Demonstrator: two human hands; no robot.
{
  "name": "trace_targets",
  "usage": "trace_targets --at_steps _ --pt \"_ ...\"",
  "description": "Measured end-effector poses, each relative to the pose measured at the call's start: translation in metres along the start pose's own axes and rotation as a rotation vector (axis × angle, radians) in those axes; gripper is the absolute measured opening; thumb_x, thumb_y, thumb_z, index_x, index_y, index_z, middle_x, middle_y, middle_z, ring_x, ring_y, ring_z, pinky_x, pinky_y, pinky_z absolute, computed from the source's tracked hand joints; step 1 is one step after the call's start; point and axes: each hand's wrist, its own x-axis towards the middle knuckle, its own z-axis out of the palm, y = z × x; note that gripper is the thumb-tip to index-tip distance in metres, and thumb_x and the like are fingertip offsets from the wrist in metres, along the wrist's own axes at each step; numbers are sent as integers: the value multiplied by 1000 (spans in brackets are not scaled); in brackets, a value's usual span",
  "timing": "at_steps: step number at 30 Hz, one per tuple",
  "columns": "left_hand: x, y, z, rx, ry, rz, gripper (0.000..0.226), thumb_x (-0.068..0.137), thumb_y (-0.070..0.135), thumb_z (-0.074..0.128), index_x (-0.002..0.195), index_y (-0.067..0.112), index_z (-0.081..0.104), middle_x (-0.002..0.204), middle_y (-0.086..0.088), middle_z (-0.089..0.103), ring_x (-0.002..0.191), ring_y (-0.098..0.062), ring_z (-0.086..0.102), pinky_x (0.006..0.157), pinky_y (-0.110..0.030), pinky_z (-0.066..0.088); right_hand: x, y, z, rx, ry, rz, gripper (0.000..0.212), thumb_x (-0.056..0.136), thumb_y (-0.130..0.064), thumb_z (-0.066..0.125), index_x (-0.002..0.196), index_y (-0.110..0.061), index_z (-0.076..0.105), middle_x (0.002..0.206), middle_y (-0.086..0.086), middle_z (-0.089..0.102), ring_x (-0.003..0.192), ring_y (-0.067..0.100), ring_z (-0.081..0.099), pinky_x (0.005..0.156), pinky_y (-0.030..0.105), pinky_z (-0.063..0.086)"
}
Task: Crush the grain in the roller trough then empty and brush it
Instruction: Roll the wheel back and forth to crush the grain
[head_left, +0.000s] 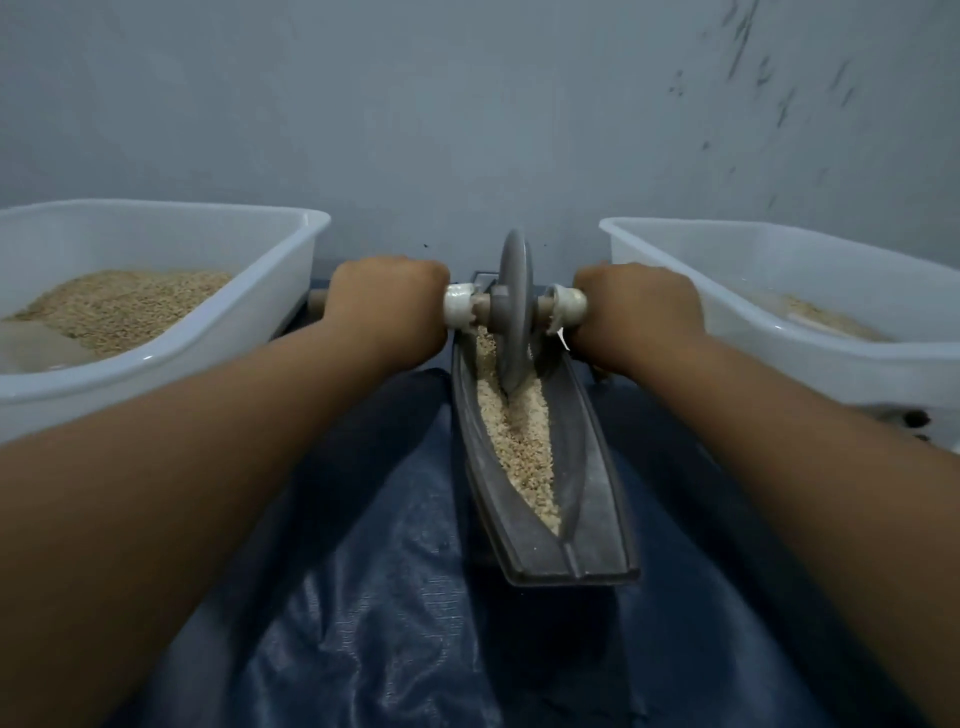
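Your hands, left hand (387, 301) and right hand (636, 306), grip the axle either side of the roller wheel (515, 312), which stands in the trough (587, 467) between them. Tilt it and grain (519, 441) could spill over the rim.

No lettering, label, brand mark, number or sign can be read anywhere in this view
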Motion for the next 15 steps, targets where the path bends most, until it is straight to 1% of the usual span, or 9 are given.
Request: trace_targets --at_steps 2,4,7,10,11,13,15 --pt "7 0 2 -6 -4 8 13 79 26 62 81 25 49 62 5 37 62 -22 43 59 -33 34 5 1 3 15 9 12 16 69 -31 60 74 -26 45 64 -8 42 65 24 47 50 26 25" --pt "5 1 0 -12 -11 11 17 78 25 62 79 26 45 62 5 39 61 -21 43 60 -33 35 3 2 2 17 6 -4 16 69 -31 61 75 -26 46 64 -8 42 65 23 46 50 26 25" --pt "-16 1 -8 -17 -29 20 17 79 26 62 80 28 46 62 7 39 55 -15 38 58 -32 34 -14 2 -10 3 -31 -48 15 71 -31 61 76 -27 48 66 -7 47 66 22 47 51 26 27" --pt "-48 3 -25 7 -41 51 32 79 32 63 68 29 33 60 9 39 51 -9 35 57 -29 35 -38 1 -36 17 -187 -98 12 73 -35 62 79 -26 55 70 -8 53 68 18 55 56 27 39" --pt "-58 4 -33 8 -63 58 35 78 34 63 65 30 31 61 9 42 52 -8 37 56 -28 36 -47 1 -48 6 -251 -129 11 73 -35 62 77 -26 55 71 -8 55 66 16 55 56 26 40" --pt "-76 4 -47 7 -103 65 36 76 37 65 64 33 31 60 10 44 52 -3 39 52 -25 34 -64 2 -74 0 -361 -188 13 71 -34 64 71 -26 53 66 -8 54 59 9 52 49 24 34" --pt "-87 2 -58 -4 -111 65 35 72 39 66 63 36 33 58 11 45 52 0 40 50 -23 34 -74 4 -94 48 -449 -199 16 68 -33 67 67 -26 53 60 -7 54 53 7 52 45 24 33"
